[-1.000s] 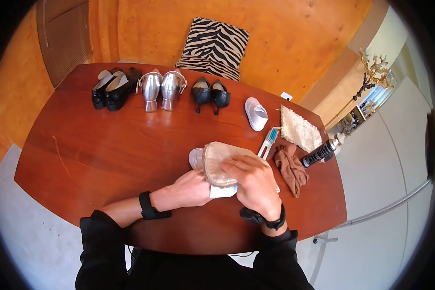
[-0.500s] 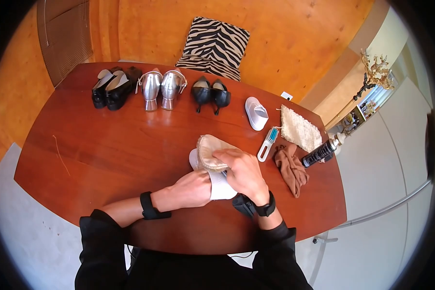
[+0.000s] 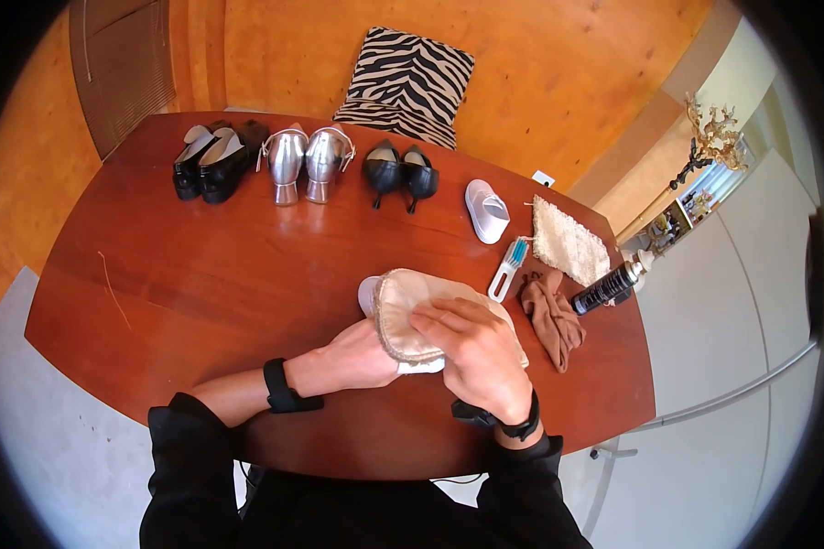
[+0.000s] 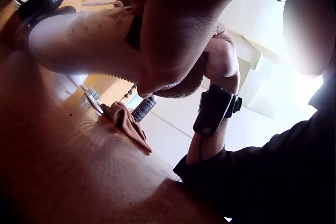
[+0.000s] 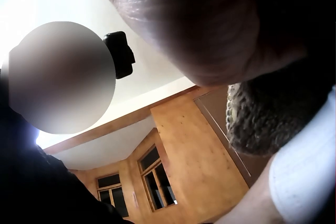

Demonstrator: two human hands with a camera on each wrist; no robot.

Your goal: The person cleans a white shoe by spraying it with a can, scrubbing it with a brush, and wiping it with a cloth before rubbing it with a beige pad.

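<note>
My left hand point(image 3: 362, 355) grips a white sneaker point(image 4: 79, 43) over the near side of the table. The sneaker's pale toe point(image 3: 367, 295) shows past the cloth in the head view, and its lace and ridged sole edge show in the left wrist view. My right hand point(image 3: 481, 357) holds a beige cleaning pad point(image 3: 410, 295) over the sneaker, fingers spread across its smooth back. Its shaggy underside point(image 5: 257, 121) faces the shoe in the right wrist view. Much of the sneaker is hidden under the pad, and my right thumb is out of sight.
The matching sneaker point(image 3: 487, 212), a brush with blue bristles point(image 3: 507, 271), a fluffy cream cloth point(image 3: 568, 240), a brown cloth point(image 3: 551, 320) and a black spray can point(image 3: 609, 287) lie to the right. Black loafers point(image 3: 215, 163), silver heels point(image 3: 305, 166) and black heels point(image 3: 401, 174) line the far edge.
The pad first drew up toward the toe, baring the sneaker's white side, then came back down over it with my right hand. My left hand keeps its hold in place.
</note>
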